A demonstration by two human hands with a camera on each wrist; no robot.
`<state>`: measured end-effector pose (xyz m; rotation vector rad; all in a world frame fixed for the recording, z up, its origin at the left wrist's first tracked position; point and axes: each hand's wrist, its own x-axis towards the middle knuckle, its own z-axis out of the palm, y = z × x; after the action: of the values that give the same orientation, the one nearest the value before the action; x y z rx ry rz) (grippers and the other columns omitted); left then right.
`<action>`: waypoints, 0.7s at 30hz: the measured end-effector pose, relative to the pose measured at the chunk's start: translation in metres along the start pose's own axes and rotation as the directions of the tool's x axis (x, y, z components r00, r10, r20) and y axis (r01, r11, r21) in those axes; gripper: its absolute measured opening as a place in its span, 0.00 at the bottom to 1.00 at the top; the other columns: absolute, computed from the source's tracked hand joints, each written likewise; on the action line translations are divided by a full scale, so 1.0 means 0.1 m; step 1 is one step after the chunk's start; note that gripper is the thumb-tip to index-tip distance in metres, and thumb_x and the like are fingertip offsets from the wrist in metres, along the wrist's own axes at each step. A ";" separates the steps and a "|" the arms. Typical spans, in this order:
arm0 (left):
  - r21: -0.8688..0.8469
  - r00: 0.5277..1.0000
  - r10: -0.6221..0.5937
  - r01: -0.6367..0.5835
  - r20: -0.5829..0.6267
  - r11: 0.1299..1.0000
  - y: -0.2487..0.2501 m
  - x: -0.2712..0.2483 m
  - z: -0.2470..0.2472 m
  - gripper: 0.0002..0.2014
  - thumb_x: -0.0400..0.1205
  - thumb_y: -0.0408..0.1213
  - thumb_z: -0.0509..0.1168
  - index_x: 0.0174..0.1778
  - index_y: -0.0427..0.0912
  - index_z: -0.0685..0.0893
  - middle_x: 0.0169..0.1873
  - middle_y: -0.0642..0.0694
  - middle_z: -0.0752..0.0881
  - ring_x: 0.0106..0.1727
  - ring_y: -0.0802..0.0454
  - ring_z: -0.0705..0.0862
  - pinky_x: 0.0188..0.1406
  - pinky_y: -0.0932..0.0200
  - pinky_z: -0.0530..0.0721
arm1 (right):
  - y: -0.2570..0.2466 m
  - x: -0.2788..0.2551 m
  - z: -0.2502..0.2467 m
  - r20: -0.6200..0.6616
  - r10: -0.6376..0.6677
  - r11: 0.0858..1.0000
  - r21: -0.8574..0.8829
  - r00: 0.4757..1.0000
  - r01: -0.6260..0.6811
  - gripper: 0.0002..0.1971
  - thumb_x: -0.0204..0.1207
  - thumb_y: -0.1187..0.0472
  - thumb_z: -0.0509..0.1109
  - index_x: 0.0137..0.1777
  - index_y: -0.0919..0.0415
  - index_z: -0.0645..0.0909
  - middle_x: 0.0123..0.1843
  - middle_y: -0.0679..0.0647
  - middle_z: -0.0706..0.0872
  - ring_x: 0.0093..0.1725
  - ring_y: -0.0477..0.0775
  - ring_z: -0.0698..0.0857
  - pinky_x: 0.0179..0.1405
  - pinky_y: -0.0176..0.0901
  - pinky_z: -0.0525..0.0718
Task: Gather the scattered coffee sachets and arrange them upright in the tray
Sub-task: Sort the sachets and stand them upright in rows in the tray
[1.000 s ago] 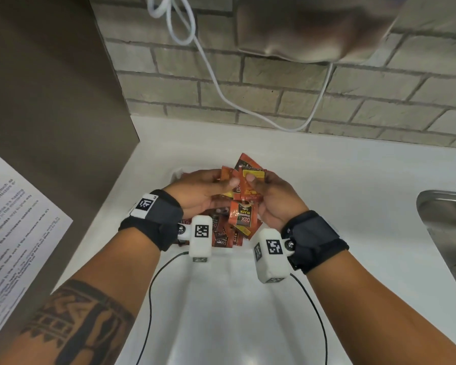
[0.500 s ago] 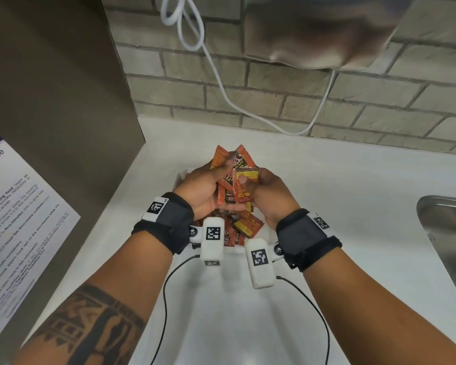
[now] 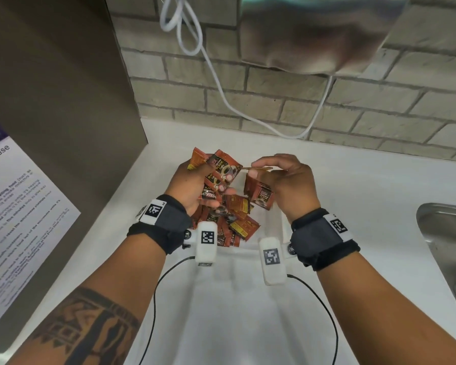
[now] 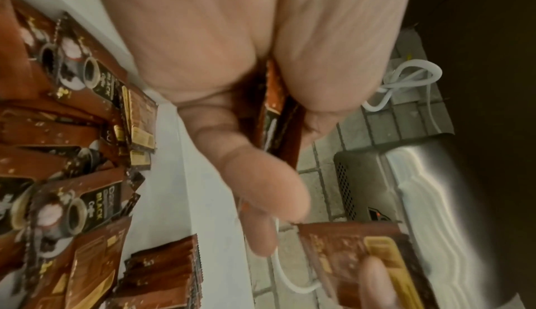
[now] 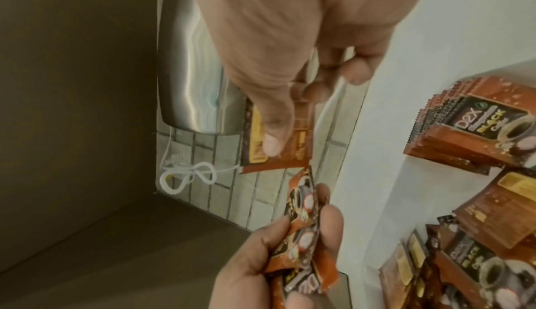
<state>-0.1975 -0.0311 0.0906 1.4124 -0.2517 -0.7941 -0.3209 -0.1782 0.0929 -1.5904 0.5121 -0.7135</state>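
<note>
My left hand (image 3: 208,185) grips a fanned bundle of orange-brown coffee sachets (image 3: 219,171), also seen in the right wrist view as a bundle (image 5: 301,233). My right hand (image 3: 256,171) pinches a single sachet (image 3: 259,168) edge-on, just right of the bundle; the right wrist view shows this sachet (image 5: 293,151) under the thumb. Below the hands lies the white tray (image 3: 244,249). In it a neat stack of sachets (image 3: 259,194) stands on edge at the right, and a loose pile (image 3: 234,222) lies at the left.
A steel sink (image 3: 445,246) is set into the white counter at the right. A brown cabinet side with a printed notice (image 3: 24,219) stands at the left. A steel wall unit (image 3: 313,43) and a white cable (image 3: 208,61) hang on the brick wall.
The hands, joined on one bundle before, have parted. The right hand has drawn a single sachet out to the right; the left keeps the rest.
</note>
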 end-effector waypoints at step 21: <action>0.315 0.970 0.064 -0.138 0.234 0.939 0.16 0.13 -0.13 0.10 0.86 0.40 0.67 0.63 0.50 0.85 0.50 0.46 0.92 0.40 0.45 0.91 0.21 0.58 0.81 | 0.17 0.11 0.26 0.163 0.213 0.977 -0.054 0.963 -0.207 0.26 0.67 0.56 0.86 0.57 0.49 0.73 0.59 0.57 0.85 0.52 0.57 0.90 0.44 0.47 0.90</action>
<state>-0.1746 -0.0292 0.0998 1.6084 -0.6507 -0.8513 -0.2935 -0.1701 0.0767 -1.5858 0.5624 -0.4078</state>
